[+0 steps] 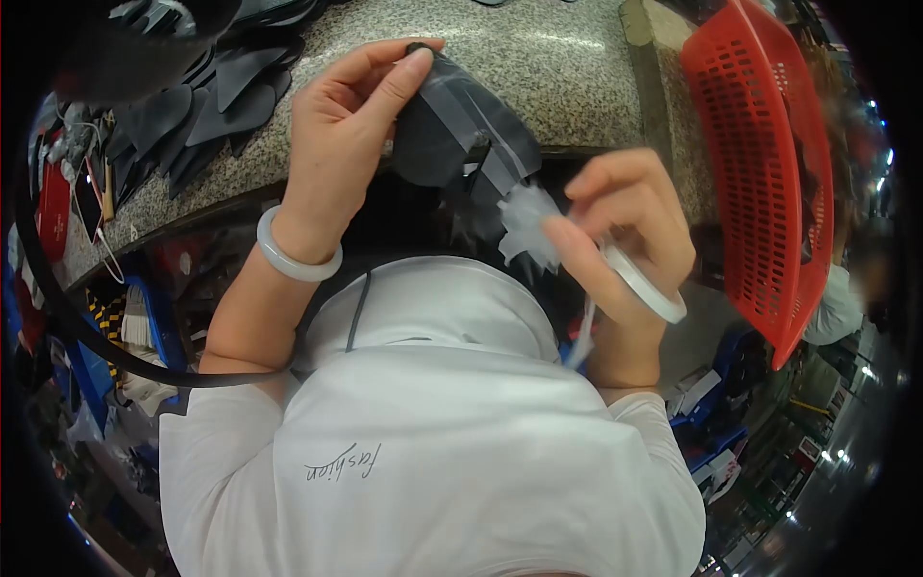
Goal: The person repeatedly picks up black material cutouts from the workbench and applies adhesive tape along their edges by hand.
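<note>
Lying at the frame's upper left, flat dark pieces (221, 101) overlap on the speckled tabletop (577, 91). At upper centre, the left hand (336, 125) pinches the top end of a dark grey piece (447, 111). Near its lower end is a translucent whitish scrap (529, 226); the curled right hand (630, 231) blurs beside it, so I can't tell whether that grip holds it. A red basket (790, 221) stands right.

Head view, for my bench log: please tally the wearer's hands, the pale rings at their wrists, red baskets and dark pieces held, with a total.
Left hand and right hand: 2
Left-wrist ring and right-wrist ring: 2
Red basket: 1
Dark piece, held: 1
Total: 6
</note>
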A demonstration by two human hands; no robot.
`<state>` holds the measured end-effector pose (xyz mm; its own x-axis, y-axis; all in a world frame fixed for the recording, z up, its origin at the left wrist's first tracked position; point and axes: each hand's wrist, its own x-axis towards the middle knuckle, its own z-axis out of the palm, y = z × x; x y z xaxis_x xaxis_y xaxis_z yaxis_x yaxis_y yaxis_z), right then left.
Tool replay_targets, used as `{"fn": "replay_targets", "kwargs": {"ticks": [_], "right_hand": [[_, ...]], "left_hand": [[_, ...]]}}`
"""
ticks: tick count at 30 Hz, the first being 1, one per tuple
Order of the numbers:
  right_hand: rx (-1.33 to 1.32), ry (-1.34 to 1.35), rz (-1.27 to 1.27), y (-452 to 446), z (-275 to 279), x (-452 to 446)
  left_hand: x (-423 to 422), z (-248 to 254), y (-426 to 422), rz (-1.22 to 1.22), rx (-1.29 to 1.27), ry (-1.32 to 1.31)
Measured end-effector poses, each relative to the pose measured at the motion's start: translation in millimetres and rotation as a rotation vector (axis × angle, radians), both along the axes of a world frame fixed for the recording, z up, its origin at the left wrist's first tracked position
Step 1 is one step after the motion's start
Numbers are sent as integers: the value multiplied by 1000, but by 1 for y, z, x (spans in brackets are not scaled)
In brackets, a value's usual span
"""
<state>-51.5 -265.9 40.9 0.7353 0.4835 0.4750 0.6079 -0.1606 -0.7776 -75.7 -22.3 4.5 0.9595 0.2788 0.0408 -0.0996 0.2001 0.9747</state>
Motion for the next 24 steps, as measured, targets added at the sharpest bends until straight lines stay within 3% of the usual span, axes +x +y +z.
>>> {"fn": "replay_targets", "kwargs": {"ticks": [4,10,13,24], "right_hand": [[-28,-75,22,21,3,-3],[-64,-217,-41,29,-10,-5],[-35,-231,-118,27,-12,-8],[23,-266,-234,26,-17,-22]], "left_hand": [[-7,7,-23,-3,85,-81],[-28,18,-36,-164,-47,-75],[-36,19,-32,-241,-247,130],[-44,16,-31,-297,-136,119]]}}
